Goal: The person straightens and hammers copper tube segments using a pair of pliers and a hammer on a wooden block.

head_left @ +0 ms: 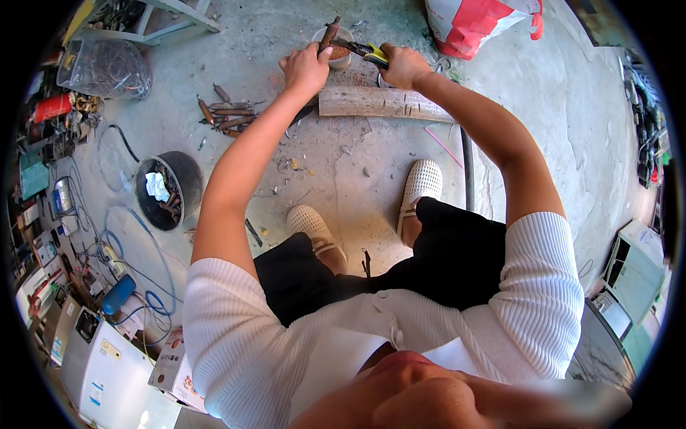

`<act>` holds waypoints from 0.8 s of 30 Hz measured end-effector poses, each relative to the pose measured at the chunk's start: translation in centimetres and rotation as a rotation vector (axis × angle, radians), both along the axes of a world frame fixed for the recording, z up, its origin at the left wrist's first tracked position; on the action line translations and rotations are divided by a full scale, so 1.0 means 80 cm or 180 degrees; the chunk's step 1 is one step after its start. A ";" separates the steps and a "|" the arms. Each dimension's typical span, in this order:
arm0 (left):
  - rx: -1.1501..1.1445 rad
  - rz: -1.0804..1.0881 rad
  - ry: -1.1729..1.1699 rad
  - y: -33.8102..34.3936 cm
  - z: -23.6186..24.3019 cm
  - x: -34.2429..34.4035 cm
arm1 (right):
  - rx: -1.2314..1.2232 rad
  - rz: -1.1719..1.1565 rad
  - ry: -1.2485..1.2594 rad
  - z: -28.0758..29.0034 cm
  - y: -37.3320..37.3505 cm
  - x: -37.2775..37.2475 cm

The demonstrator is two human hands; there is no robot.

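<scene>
Containers: bowl (339,64), pale, on the floor (371,154) beyond the board (386,102); small copper-brown bits (342,52) inside. Bucket (191,183), black, to the left; holds brown rods and a white wad (156,186). Clear bag (106,69), upper left, filled with a dark tangle. Sack (468,28), red and white, upper right; contents not visible.

Rod (328,36): brown, in the left hand (306,73), which is closed around its near end; seen across the bowl's left edge. Long axis runs away from the person, leaning slightly right; narrow tip at the far end.

Right hand (406,67) grips the yellow-black handles of the pliers (373,55); these point left, nose near the rod, roughly crosswise to it. Contact: cannot tell.

Similar rods (232,113) lie in a loose pile on the floor, left of the board, pointing various ways.
</scene>
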State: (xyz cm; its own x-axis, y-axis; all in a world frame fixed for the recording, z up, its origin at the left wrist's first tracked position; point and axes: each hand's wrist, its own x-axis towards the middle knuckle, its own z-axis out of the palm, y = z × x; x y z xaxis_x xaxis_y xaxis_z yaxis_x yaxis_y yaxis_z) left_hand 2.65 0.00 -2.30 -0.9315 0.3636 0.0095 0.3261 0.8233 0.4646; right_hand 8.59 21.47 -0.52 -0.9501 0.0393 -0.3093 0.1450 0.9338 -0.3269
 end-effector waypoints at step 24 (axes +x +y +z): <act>0.0216 0.0132 0.0315 -0.004 0.035 -0.002 | -0.0301 -0.0055 0.0183 0.002 -0.005 -0.007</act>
State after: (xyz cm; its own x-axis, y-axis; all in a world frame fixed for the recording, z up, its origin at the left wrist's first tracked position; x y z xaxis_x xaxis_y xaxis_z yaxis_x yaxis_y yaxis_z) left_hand 2.46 -0.32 0.51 -0.9390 0.3202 0.1254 0.3394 0.8048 0.4870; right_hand 7.99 21.05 -0.39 -0.9658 0.0291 -0.2575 0.1394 0.8959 -0.4218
